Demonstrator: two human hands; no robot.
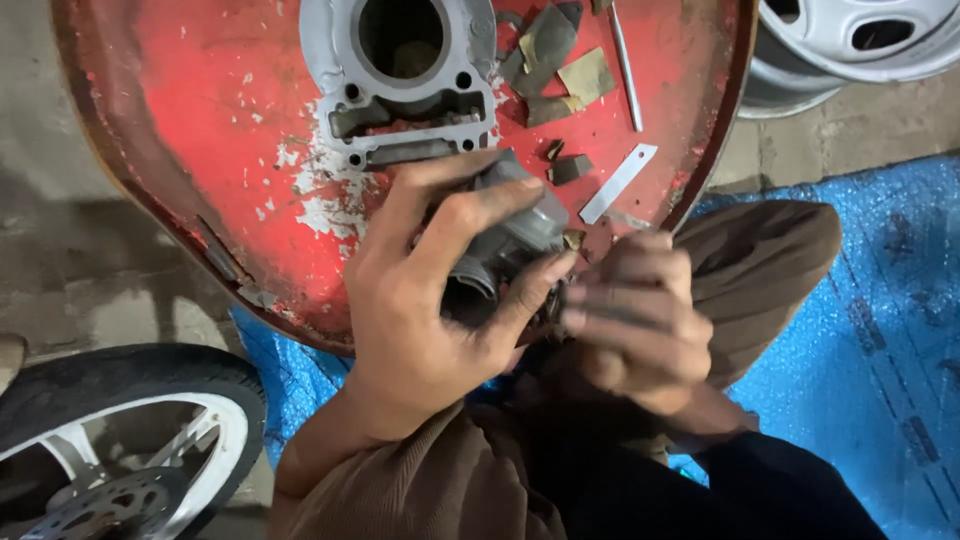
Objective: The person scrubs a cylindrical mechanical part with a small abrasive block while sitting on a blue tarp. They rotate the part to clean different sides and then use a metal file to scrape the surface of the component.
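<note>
My left hand [420,320] has its grip clamped around a small grey metal engine part [515,235], held over the near edge of the round red chipped metal tray [200,130]. My right hand [635,320], fingers curled shut, touches the part's right side. A grey metal cylinder block [400,90] lies on the tray, just beyond.

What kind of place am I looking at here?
Probably a motorcycle repair workshop: an engine cylinder block lies on a chipped red metal tray, a motorcycle wheel stands nearby, and a car rim sits behind.
</note>
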